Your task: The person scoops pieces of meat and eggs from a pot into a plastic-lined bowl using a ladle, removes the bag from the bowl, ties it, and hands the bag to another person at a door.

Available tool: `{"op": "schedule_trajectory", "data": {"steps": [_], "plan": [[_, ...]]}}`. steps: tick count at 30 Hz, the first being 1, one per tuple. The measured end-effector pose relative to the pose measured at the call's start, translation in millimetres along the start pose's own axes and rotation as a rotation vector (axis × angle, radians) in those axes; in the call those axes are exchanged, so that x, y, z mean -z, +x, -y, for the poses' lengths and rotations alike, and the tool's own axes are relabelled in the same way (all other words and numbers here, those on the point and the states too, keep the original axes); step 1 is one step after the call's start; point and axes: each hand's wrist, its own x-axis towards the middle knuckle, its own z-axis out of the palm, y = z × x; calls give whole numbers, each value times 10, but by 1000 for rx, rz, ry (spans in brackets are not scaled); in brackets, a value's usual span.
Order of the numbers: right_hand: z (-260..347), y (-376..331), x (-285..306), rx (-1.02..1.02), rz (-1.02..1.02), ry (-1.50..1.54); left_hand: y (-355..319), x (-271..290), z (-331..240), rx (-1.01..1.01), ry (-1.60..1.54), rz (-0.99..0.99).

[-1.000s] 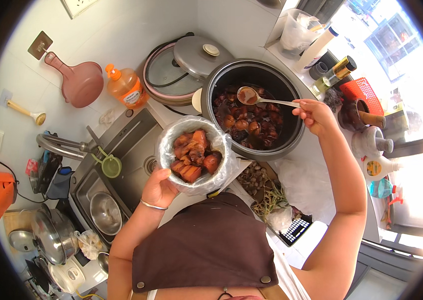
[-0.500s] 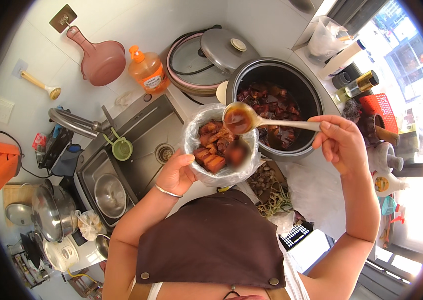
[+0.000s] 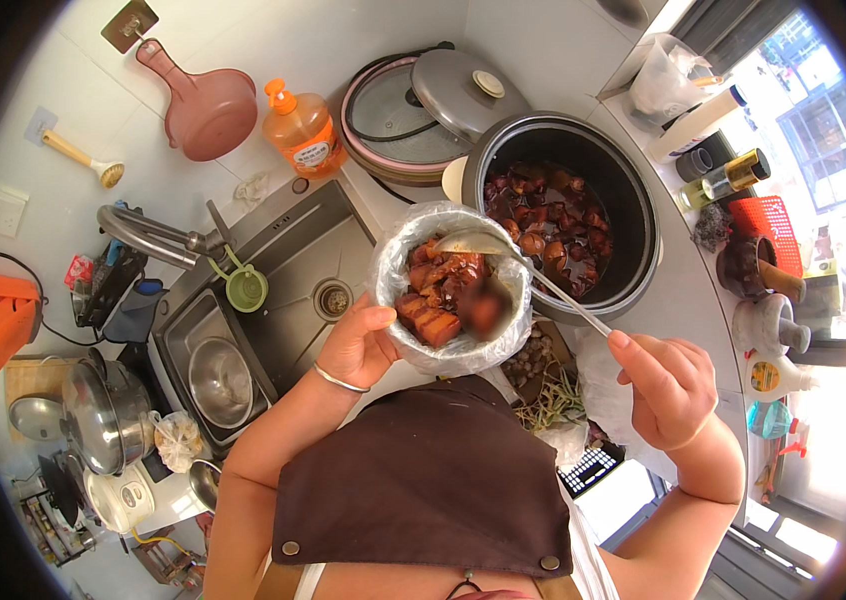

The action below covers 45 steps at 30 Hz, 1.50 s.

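Note:
My left hand (image 3: 361, 346) is closed on the near left rim of a bowl (image 3: 515, 330) lined with a clear plastic bag. Chunks of brown braised meat (image 3: 433, 318) lie in it, with a dark blurred patch at the right side. In my right hand (image 3: 665, 388) is the handle end of a long metal ladle (image 3: 478, 243). Its head is tipped over the meat inside the far part of the bowl, and the ladle's inside is hidden. Behind and to the right stands a deep black cooking pot (image 3: 633, 190) with dark meat pieces in brown sauce.
A steel sink (image 3: 293, 260) with a metal bowl (image 3: 221, 382) lies left. Behind are an orange pump bottle (image 3: 303, 135) and a grey pot lid (image 3: 458, 90). Bottles (image 3: 723, 178) and a red basket (image 3: 768, 232) line the window side. Green vegetables (image 3: 553, 400) sit low on the right.
My right hand has moved down and nearer to me. The ladle, earlier level and full of brown sauce above the bowl's far rim, is now tilted over the meat. The left hand keeps its hold.

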Motion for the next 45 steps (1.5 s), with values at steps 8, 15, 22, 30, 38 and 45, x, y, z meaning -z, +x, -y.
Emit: {"op": "schedule_trajectory", "data": {"steps": [8,15,22,30,38,45], "plan": [[-383,3,7,-1090,-270,1015,49,-9,30,6,-26,11],[-1086,-167,7,-1148,-333,723,62,48,31,-23,-3,-6],[-1030,-247,-259,-698,-58,62,-58,151,31,-10,40,-54],[-941,-126,-625,-306,100,-101,-144,326,68,10,46,-121],[-990,-24,-932,-13,225,-359,-164,407,85,-10,22,-144],[-966,94,-1054,-133,309,-385,-167,405,94,-6,5,-166]]}}
